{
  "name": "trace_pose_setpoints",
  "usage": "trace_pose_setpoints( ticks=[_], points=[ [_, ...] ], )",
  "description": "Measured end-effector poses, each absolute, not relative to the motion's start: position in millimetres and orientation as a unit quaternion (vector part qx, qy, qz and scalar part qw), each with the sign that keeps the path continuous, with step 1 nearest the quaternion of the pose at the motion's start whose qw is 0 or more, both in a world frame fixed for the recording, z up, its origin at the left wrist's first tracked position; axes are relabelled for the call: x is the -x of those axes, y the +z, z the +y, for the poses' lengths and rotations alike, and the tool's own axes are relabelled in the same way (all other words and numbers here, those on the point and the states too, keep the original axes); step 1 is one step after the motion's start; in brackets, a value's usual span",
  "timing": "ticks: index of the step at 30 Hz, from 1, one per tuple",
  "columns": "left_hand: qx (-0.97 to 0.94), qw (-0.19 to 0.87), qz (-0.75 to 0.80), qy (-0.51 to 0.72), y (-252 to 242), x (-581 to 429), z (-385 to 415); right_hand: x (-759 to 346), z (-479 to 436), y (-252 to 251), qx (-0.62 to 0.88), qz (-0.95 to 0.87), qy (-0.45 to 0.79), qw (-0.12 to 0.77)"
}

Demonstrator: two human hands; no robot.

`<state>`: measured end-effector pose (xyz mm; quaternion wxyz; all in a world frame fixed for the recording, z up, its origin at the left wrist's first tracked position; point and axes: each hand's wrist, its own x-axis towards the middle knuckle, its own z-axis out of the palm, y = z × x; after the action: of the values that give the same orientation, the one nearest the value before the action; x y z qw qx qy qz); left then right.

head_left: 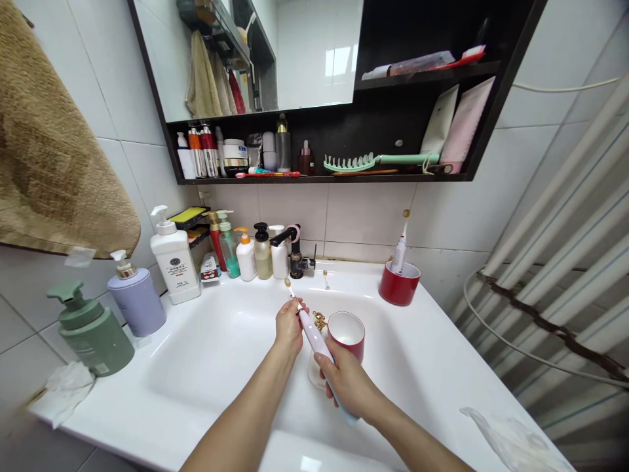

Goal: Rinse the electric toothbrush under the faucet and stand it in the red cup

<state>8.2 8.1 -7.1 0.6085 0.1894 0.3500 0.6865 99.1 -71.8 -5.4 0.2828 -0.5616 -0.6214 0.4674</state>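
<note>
Over the white sink, both hands are on an electric toothbrush with a pale pink handle. My right hand wraps round the handle, and a light blue end shows below the palm. Near the top, the fingers of my left hand pinch the neck, just under the small brush head. A red cup with a white inside stands in the basin behind my right hand. Beside it is a gold-coloured metal piece, partly hidden by the toothbrush.
A black faucet rises behind the basin. Another red cup holds a second electric toothbrush; a spare brush head lies on the rim. Several pump bottles line the left. A cabinet hangs above, and pipes run at right.
</note>
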Motion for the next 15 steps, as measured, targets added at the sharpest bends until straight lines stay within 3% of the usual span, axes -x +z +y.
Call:
trace_pose_setpoints(
  ticks=[15],
  points=[
    [-0.185, 0.630, 0.355, 0.666, -8.4, -7.1, 9.5, -100.6, -73.0, -7.5, 0.551, -0.605, 0.494, 0.296]
  ],
)
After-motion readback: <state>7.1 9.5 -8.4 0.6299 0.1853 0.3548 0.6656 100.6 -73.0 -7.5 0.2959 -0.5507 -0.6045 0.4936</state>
